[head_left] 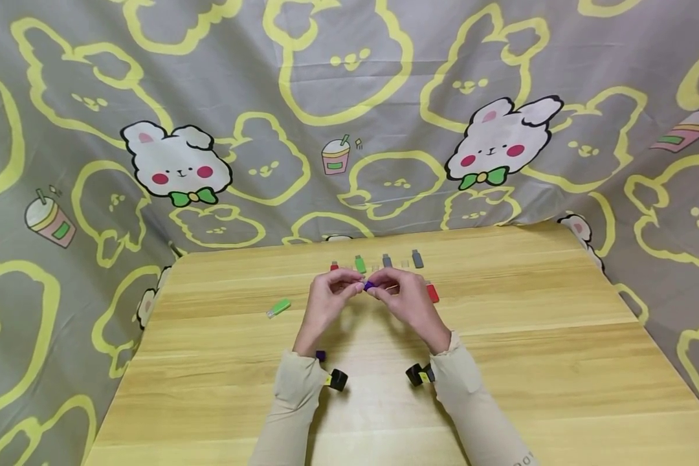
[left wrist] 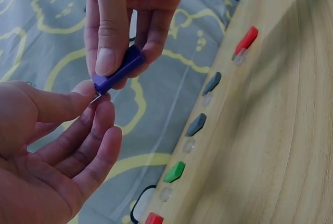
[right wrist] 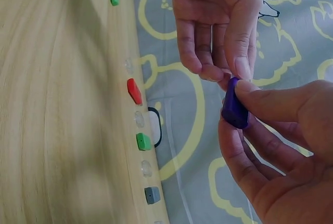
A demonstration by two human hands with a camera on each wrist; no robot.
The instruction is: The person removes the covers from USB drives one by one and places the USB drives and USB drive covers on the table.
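A purple USB flash drive (right wrist: 235, 108) is held up over the table between both hands. My right hand (head_left: 406, 294) grips its body between thumb and fingers. At the drive's other end, my left hand (head_left: 329, 294) pinches the tip with thumb and forefinger; its remaining fingers are spread loosely in the left wrist view. A sliver of shiny plug (left wrist: 95, 98) shows at the left fingertips, which cover the rest of that end. Behind the hands, a row of flash drives holds a red one (right wrist: 135, 91), a green one (head_left: 360, 264) and two grey ones, one grey drive (head_left: 417, 259) farthest right.
Small clear caps (right wrist: 146, 168) lie between the drives in the row. Another red drive (head_left: 432, 293) is beside my right hand, and a green drive (head_left: 279, 308) lies off to the left. A purple piece (head_left: 321, 355) sits partly behind my left wrist. Patterned cloth (head_left: 338, 194) hangs around the table.
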